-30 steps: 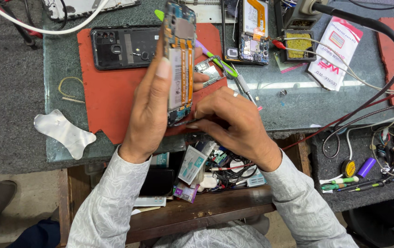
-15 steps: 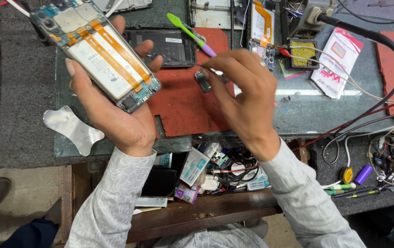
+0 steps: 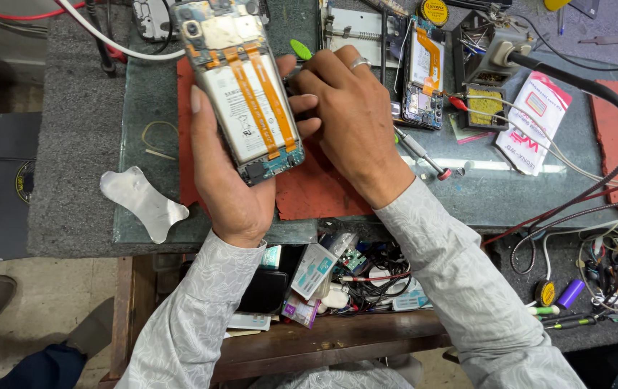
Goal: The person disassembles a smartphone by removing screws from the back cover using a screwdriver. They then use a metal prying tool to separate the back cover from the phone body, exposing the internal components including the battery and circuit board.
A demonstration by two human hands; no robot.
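Left hand [image 3: 226,180] grips opened phone [image 3: 242,90] above red mat [image 3: 309,191] on worktop [image 3: 78,144]; right hand [image 3: 355,122] closed on green-tipped tool [image 3: 300,50] beside it; open drawer [image 3: 323,346] below holds cables, small boxes

You've got long pale-grey sleeves [image 3: 201,317] with a faint leafy pattern — plus a silver ring [image 3: 358,63] on your right hand [image 3: 355,122].

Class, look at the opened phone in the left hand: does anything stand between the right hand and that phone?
Nothing visible does. The left hand holds the phone above the red mat, and the right hand is right beside its edge, fingertips apparently touching it, gripping a green-tipped tool.
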